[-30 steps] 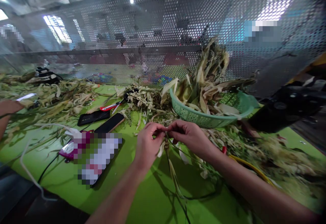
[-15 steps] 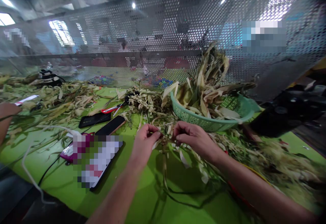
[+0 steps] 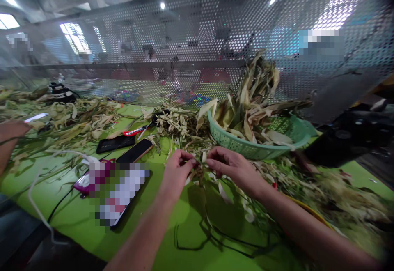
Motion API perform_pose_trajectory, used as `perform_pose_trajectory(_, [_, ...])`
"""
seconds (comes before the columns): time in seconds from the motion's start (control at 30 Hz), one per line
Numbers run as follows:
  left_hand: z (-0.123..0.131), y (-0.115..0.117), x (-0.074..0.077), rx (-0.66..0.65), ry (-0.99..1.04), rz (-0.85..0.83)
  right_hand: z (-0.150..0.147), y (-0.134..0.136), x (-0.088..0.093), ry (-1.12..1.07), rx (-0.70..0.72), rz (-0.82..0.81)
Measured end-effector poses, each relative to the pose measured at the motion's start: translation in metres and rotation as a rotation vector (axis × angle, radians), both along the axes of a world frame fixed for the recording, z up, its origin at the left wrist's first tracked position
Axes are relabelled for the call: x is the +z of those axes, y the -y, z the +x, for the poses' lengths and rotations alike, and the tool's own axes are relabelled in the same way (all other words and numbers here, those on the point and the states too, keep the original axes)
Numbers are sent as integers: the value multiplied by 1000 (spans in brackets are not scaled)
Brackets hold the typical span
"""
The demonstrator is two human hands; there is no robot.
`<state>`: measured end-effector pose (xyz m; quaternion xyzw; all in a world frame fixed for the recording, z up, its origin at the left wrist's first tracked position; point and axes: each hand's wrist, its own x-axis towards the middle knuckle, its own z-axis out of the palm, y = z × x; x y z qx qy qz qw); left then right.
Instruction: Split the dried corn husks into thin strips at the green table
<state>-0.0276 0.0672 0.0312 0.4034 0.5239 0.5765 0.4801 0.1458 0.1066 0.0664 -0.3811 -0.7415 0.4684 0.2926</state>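
Note:
Over the green table, my left hand (image 3: 179, 168) pinches a corn husk strip between thumb and fingertips. My right hand (image 3: 230, 166) faces it a short gap away, its thumb and fingers closed on a pale end of husk (image 3: 203, 157). Between the two hands sits a small bunch of dried corn husk (image 3: 199, 174), partly covered by my fingers. Long thin strips (image 3: 205, 209) trail from it down onto the tabletop. Just beyond my right hand stands a green plastic basket (image 3: 234, 140) with dry corn husks (image 3: 250, 115) in it.
Phones (image 3: 134, 151), a blurred-out screen (image 3: 129, 197), a purple packet (image 3: 89, 180), a white cable (image 3: 32, 199) and a red cutter (image 3: 134, 132) lie left. Husk heaps (image 3: 83, 119) and pale silk (image 3: 347, 199) flank me. Another person's arm (image 3: 10, 137) shows far left. A perforated metal screen (image 3: 191, 37) rises behind.
My right hand has shifted slightly left, and a pale husk end now shows at its fingertips. The trailing strips have swung and spread on the table. The other person's arm reaches farther in.

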Motion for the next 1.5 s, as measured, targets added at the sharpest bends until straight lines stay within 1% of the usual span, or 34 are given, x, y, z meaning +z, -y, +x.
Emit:
perform_pose_trajectory(0.1, [0,0,0,-8,-56,36,-2,0,-6,64,-67,97])
perform_pose_trajectory(0.17, [0,1,1,-29,-80,63,-3,-1,-9,74,-92,117])
perform_pose_trajectory(0.3, [0,1,2,-75,-57,89,-4,-2,-10,63,-106,124])
perform_pose_trajectory(0.43, [0,1,3,-81,-28,69,-3,-1,-11,51,-73,120])
perform_pose_trajectory(0.53, [0,0,1,-83,-34,63,-4,1,-14,46,-65,144])
perform_pose_trajectory(0.7, [3,0,-3,-113,17,55,-7,2,-16,39,-99,173])
perform_pose_trajectory(0.87, [7,3,0,-131,113,20,-6,1,-14,39,-123,112])
perform_pose_trajectory(1.0, [8,4,2,-150,128,24,-6,-1,-20,65,-137,130])
perform_pose_trajectory(1.17, [6,4,4,-136,130,21,-7,-4,-25,66,-104,135])
perform_pose_trajectory(1.23, [6,4,4,-134,152,39,-6,-5,-25,89,-108,171])
perform_pose_trajectory(1.33, [5,4,4,-134,166,77,-5,-6,-23,182,-115,275])
perform_pose_trajectory(1.5, [5,3,3,-109,118,74,-7,-3,-20,316,-120,462])
